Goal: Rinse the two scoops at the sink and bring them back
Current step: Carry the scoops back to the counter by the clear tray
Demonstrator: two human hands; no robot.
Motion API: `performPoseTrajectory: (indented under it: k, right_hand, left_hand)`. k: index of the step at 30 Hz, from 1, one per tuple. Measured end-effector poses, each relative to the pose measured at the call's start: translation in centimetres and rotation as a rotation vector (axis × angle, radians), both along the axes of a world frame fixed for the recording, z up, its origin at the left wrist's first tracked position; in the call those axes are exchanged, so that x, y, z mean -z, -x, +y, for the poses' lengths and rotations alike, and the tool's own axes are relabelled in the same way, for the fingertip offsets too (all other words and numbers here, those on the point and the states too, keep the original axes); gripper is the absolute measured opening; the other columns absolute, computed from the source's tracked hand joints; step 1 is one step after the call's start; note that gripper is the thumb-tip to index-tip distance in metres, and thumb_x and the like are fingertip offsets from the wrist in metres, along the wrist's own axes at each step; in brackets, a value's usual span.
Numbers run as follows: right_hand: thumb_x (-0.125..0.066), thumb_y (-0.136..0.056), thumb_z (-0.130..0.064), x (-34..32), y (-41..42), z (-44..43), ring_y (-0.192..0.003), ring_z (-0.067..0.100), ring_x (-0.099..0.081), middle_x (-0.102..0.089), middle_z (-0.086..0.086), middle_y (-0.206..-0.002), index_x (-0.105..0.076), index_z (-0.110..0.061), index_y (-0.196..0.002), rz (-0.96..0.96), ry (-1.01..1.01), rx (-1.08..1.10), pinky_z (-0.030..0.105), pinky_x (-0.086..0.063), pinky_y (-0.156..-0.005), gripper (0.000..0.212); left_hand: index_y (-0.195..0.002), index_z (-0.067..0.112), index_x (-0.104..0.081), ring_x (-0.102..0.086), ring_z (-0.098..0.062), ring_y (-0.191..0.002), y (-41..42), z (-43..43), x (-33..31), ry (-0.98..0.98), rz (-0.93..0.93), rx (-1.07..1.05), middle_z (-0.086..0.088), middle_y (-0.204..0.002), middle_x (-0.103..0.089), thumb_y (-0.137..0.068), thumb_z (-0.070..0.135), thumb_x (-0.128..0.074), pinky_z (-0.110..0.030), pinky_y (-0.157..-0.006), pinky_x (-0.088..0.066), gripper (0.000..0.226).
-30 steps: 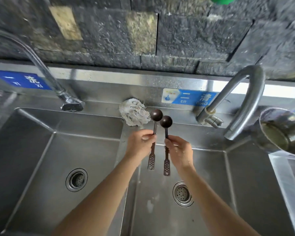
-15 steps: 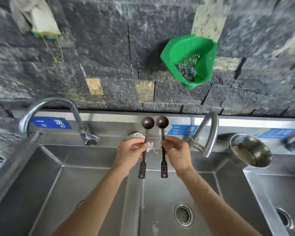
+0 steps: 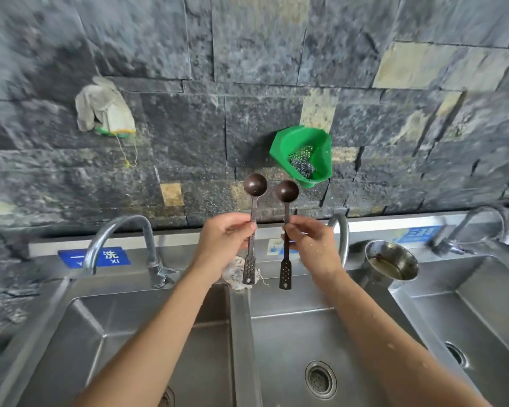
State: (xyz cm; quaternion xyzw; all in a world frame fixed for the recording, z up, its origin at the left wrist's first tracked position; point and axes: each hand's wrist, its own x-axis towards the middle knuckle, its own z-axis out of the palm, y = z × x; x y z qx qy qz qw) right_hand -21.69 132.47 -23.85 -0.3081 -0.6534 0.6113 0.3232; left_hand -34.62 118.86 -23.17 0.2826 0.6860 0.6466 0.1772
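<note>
Two dark metal scoops stand upright side by side above the steel sink (image 3: pixel 241 324), bowls up, perforated handle ends down. My left hand (image 3: pixel 224 239) pinches the left scoop (image 3: pixel 254 186) at mid handle. My right hand (image 3: pixel 309 242) pinches the right scoop (image 3: pixel 287 191) the same way. Both scoops are held in front of the stone wall, above the divider between the left and middle basins. Water drops show on my right forearm.
A curved tap (image 3: pixel 121 230) stands over the left basin, another tap (image 3: pixel 343 239) behind my right hand, a third tap (image 3: pixel 476 221) at far right. A steel bowl (image 3: pixel 391 259) sits on the ledge. A green basket (image 3: pixel 303 154) with steel wool and a cloth glove (image 3: pixel 103 110) hang on the wall. A rag (image 3: pixel 235 277) lies behind the divider.
Both hands have lifted the two scoops higher, from just over the basins up in front of the wall. The view has tilted upward and back.
</note>
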Motion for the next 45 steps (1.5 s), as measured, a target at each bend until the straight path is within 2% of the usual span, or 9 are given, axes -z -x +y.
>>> performPoseTrajectory:
  k: [3, 7, 16, 19, 22, 26, 28, 34, 45]
  right_hand:
    - [-0.065, -0.097, -0.007, -1.6, -1.3, -1.5, -0.084, 0.027, -0.07, -0.073, 0.018, -0.092, -0.07, -0.005, -0.109, 0.013, 0.001, 0.043, 0.018, -0.056, -0.053, 0.013]
    - [-0.064, -0.097, -0.004, -3.0, -3.1, -3.0, -0.084, 0.025, -0.071, -0.071, 0.018, -0.091, -0.069, 0.002, -0.112, 0.039, -0.045, 0.069, 0.037, -0.063, -0.079, 0.017]
    - [-0.064, -0.097, -0.001, -5.0, -8.8, -3.9, -0.075, 0.014, -0.072, -0.073, 0.01, -0.083, -0.069, 0.003, -0.108, 0.093, -0.085, 0.19, 0.027, -0.061, -0.07, 0.013]
    - [-0.062, -0.097, 0.0, -5.7, -11.0, -4.0, -0.076, 0.019, -0.069, -0.072, 0.011, -0.085, -0.068, -0.002, -0.103, 0.113, -0.079, 0.218, 0.033, -0.063, -0.073, 0.008]
    - [-0.06, -0.098, 0.003, -6.3, -13.0, -4.2, -0.078, 0.025, -0.066, -0.068, 0.018, -0.09, -0.066, 0.0, -0.104, 0.132, -0.061, 0.251, 0.037, -0.061, -0.074, 0.009]
    - [-0.06, -0.098, 0.003, -6.4, -16.1, -4.1, -0.09, 0.035, -0.067, -0.069, 0.036, -0.104, -0.062, 0.012, -0.112, 0.115, -0.065, 0.309, 0.054, -0.057, -0.092, 0.017]
    - [-0.06, -0.098, 0.003, -6.5, -17.9, -4.2, -0.09, 0.034, -0.07, -0.072, 0.032, -0.105, -0.064, 0.011, -0.11, 0.104, -0.067, 0.332, 0.051, -0.059, -0.09, 0.015]
    - [-0.063, -0.095, 0.004, -6.3, -25.2, -4.6, -0.075, 0.014, -0.077, -0.08, 0.003, -0.082, -0.071, -0.003, -0.098, 0.094, -0.087, 0.432, 0.024, -0.061, -0.07, 0.011]
    - [-0.071, -0.091, -0.001, -5.6, -44.4, -8.6, -0.078, 0.016, -0.076, -0.08, 0.006, -0.086, -0.076, -0.016, -0.09, 0.061, -0.073, 0.754, 0.026, -0.062, -0.07, 0.016]
  left_hand:
    - [-0.091, 0.035, -0.074, -0.075, -0.009, -0.084, -0.3, -1.2, -1.4, -0.032, 0.011, 0.049, 0.006, -0.093, -0.078, -0.083, 0.016, -0.079, -0.023, -0.067, -0.06, 0.021]
    - [-0.098, 0.03, -0.075, -0.074, -0.004, -0.085, -0.8, -2.3, -2.8, -0.051, 0.045, 0.119, 0.008, -0.095, -0.078, -0.084, 0.017, -0.078, -0.018, -0.064, -0.057, 0.02]
    - [-0.109, 0.02, -0.074, -0.073, -0.003, -0.088, -3.9, -1.4, -4.0, -0.042, 0.092, 0.302, 0.007, -0.099, -0.077, -0.086, 0.018, -0.075, -0.017, -0.068, -0.055, 0.023]
    - [-0.11, 0.015, -0.074, -0.073, -0.011, -0.091, -5.1, -0.4, -4.2, -0.044, 0.087, 0.354, 0.002, -0.1, -0.078, -0.087, 0.016, -0.074, -0.021, -0.071, -0.057, 0.023]
    - [-0.106, 0.017, -0.075, -0.074, -0.011, -0.086, -6.5, 0.6, -4.2, -0.065, 0.066, 0.392, 0.002, -0.097, -0.078, -0.086, 0.016, -0.075, -0.015, -0.061, -0.054, 0.02]
    - [-0.105, 0.018, -0.075, -0.073, -0.009, -0.082, -9.1, 2.2, -4.2, -0.057, 0.062, 0.463, 0.003, -0.097, -0.078, -0.085, 0.017, -0.076, -0.014, -0.062, -0.051, 0.02]
    - [-0.102, 0.019, -0.075, -0.072, -0.01, -0.08, -10.6, 3.1, -4.3, -0.054, 0.058, 0.497, 0.002, -0.096, -0.078, -0.085, 0.016, -0.076, -0.017, -0.067, -0.051, 0.017]
    - [-0.097, 0.017, -0.076, -0.073, -0.003, -0.072, -17.2, 6.0, -4.9, -0.054, 0.082, 0.648, 0.005, -0.086, -0.078, -0.083, 0.014, -0.077, -0.009, -0.056, -0.049, 0.014]
    - [-0.1, 0.021, -0.074, -0.076, -0.012, -0.079, -36.0, 8.9, -5.4, 0.045, 0.079, 1.013, 0.003, -0.093, -0.079, -0.081, 0.02, -0.08, -0.018, -0.057, -0.05, 0.02]
